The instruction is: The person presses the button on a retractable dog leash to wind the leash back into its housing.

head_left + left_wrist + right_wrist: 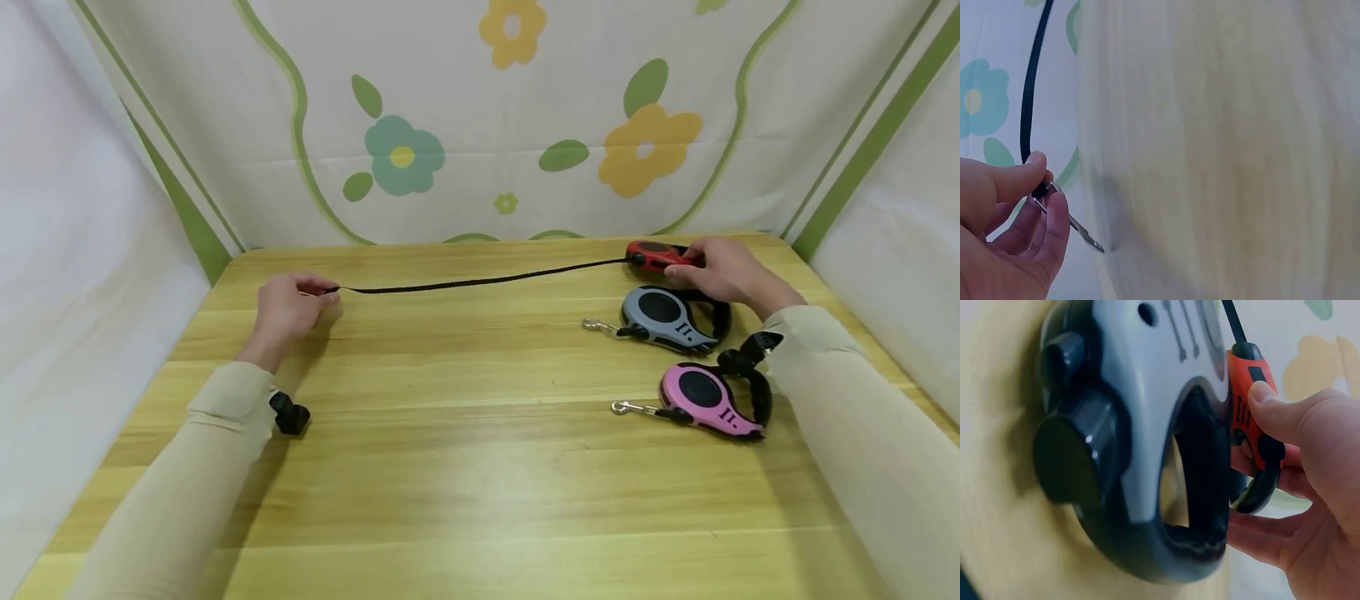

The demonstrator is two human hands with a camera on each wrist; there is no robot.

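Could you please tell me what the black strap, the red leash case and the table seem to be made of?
Black strap: flat, matte and limp, probably woven nylon. Red leash case: smooth with a slight gloss, likely hard plastic with black grip parts. Table: pale planks with visible grain and a light sheen, seemingly varnished wood or bamboo.

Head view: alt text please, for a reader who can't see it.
Right hand holds a red leash while left hand pinches its black tape stretched across a wooden table. Grey leash and pink leash lie nearby.
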